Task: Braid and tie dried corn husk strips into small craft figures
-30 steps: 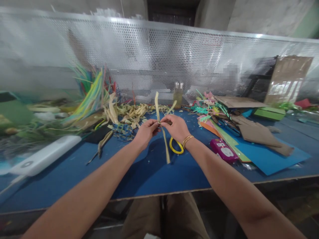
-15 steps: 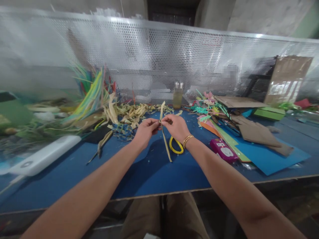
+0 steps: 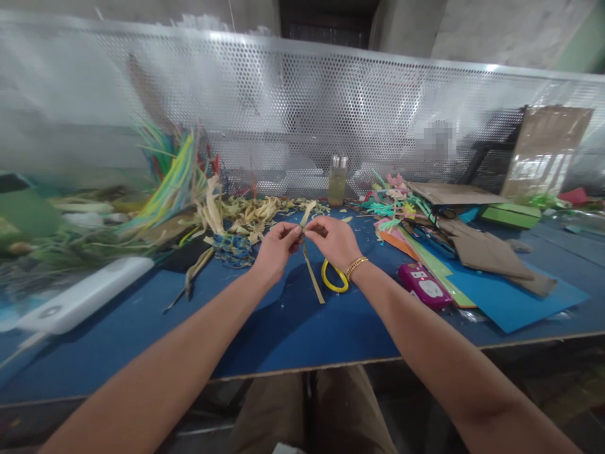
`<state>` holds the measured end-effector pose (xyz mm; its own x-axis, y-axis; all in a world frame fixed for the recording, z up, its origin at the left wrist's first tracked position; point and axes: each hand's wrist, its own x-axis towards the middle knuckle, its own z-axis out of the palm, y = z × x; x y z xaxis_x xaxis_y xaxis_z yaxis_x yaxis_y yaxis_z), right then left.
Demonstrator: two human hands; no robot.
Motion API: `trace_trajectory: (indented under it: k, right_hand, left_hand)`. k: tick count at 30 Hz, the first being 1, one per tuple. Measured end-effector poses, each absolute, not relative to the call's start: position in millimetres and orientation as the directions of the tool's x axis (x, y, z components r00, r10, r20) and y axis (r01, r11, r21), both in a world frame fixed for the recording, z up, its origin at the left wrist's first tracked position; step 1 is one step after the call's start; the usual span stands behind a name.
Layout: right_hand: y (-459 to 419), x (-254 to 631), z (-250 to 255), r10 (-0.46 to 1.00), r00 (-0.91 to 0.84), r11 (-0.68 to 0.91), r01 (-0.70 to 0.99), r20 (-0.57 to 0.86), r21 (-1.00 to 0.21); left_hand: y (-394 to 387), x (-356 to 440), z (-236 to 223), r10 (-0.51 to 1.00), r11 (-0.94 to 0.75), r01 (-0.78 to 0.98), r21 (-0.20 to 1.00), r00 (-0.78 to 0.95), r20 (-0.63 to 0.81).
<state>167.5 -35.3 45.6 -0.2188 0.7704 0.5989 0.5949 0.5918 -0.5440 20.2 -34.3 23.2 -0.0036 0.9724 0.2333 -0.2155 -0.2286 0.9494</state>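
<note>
Over the middle of the blue table, my left hand and my right hand meet fingertip to fingertip. Both pinch a narrow dried-leaf strip, pale straw in colour, like corn husk. One end of it sticks up above the fingers and a longer tail hangs down toward me. The part between the fingertips is mostly covered, so I cannot see whether it is knotted. A yellow loop, like scissor handles, lies by my right wrist, partly hidden under the hand.
Dried husks and blue netting lie behind my left hand. A white power strip is at left. A lidded glass bottle stands at the back. On the right are a purple box-shaped device and blue card.
The strip's upper end has dropped and leans more to the right. Its lower tail has shifted slightly left and up. Both hands stay pinched close together.
</note>
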Motion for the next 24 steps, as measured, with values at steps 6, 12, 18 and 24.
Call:
trace_trajectory:
  k: [6,12,18,24]
  right_hand:
    - [-34.2,166.8,44.4,0.738,-0.167,0.591,0.628,0.654,-0.506]
    - [-35.3,165.7,45.7,0.74,-0.151,0.568,0.662,0.655,-0.489]
    - [-36.9,164.1,45.4,0.756,-0.173,0.566,0.657,0.631,-0.498]
    - [-39.6,161.0,44.4,0.763,-0.186,0.559,0.669,0.619,-0.489]
  left_hand:
    - [-35.0,22.6,22.7,0.971,-0.234,-0.258,0.937,-0.005,0.241]
    - [-36.8,23.0,24.3,0.972,-0.225,-0.27,0.936,0.007,0.235]
    - [-36.0,20.7,22.4,0.962,-0.269,-0.214,0.939,-0.023,0.271]
    - [-36.1,22.6,22.1,0.959,-0.284,-0.228,0.931,-0.064,0.277]
